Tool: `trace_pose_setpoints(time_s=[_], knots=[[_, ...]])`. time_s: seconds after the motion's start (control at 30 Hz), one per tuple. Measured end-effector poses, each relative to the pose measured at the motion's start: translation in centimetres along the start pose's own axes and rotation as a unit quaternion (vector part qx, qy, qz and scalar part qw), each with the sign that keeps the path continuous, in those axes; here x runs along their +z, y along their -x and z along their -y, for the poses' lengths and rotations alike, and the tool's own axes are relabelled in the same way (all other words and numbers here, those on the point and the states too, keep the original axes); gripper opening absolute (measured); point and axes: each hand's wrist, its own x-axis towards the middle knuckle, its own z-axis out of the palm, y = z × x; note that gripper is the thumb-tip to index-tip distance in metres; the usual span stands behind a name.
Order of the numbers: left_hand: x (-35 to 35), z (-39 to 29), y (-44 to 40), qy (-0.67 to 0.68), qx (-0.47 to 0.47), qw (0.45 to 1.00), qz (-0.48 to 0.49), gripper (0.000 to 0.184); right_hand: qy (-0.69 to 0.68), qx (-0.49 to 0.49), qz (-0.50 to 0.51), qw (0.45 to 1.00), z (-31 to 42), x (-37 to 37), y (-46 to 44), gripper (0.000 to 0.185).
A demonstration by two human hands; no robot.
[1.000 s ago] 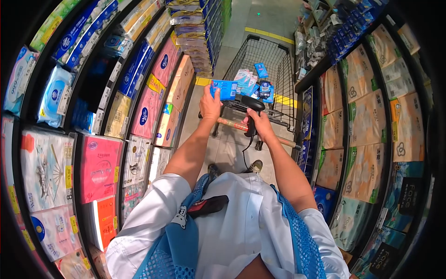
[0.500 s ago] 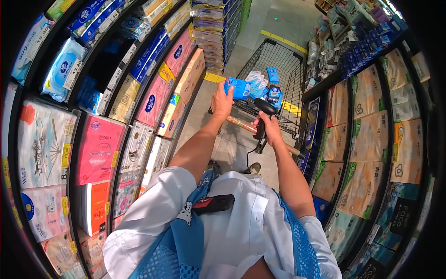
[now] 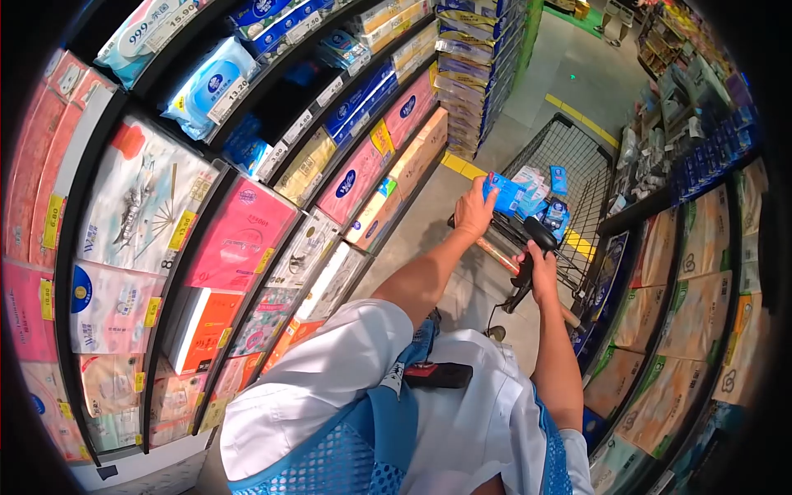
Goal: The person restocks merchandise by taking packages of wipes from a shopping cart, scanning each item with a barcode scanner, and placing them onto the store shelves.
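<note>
My left hand is closed round the near edge of a blue packet, which looks like a pack of tissues or wipes, held over the near end of a black wire shopping cart. Wrapped in my right hand is the grip of a black barcode scanner, its head pointing up toward the cart. A dark cable hangs below it. Several blue packs and a few pale blue and white packs lie in the cart. Under my hands runs the cart's handle.
Shelves of bagged tissue with price tags rise close on my left. More tissue packs line the right. A tall stack of blue packs stands at the left shelf's far end. Yellow tape crosses the floor beyond the cart.
My view has turned left, so the hands and cart sit further right and more of the left shelves shows. Both hands keep their hold on the packet and the scanner.
</note>
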Motion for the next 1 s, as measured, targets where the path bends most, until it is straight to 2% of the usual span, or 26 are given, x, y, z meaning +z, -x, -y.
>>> trace_pose_setpoints(time_s=[0.07,0.17,0.27,0.37,0.47,0.63,0.93,1.0], knots=[[-0.1,-0.1,-0.1,-0.005,-0.004,1.000,0.006,0.038,0.002,-0.002,-0.006,1.000,-0.3,0.0,-0.2,0.033],[0.7,0.9,-0.2,-0.033,0.051,0.997,-0.042,0.033,0.002,-0.004,-0.007,1.000,-0.6,0.0,-0.2,0.033],[0.7,1.0,-0.1,-0.053,0.061,0.995,-0.049,0.033,0.008,-0.012,-0.007,1.000,-0.5,0.0,-0.1,0.032],[1.0,1.5,-0.3,-0.057,0.049,0.996,-0.048,0.035,0.005,-0.020,-0.009,1.000,-0.6,0.4,-0.1,0.032],[-0.7,-0.9,0.3,-0.007,-0.034,0.999,0.023,0.038,0.040,-0.021,-0.022,0.999,-1.5,-0.3,-0.7,0.032],[0.0,0.1,-0.1,-0.009,-0.002,1.000,0.001,0.040,0.031,-0.013,-0.016,0.999,-0.6,0.1,0.2,0.032],[-0.4,-0.7,0.1,0.009,-0.003,1.000,0.001,0.040,-0.007,-0.007,-0.022,1.000,-0.2,0.4,0.5,0.036],[-0.6,-0.6,0.2,-0.014,0.013,1.000,-0.003,0.039,0.032,-0.026,-0.010,0.999,0.2,0.3,0.6,0.037]])
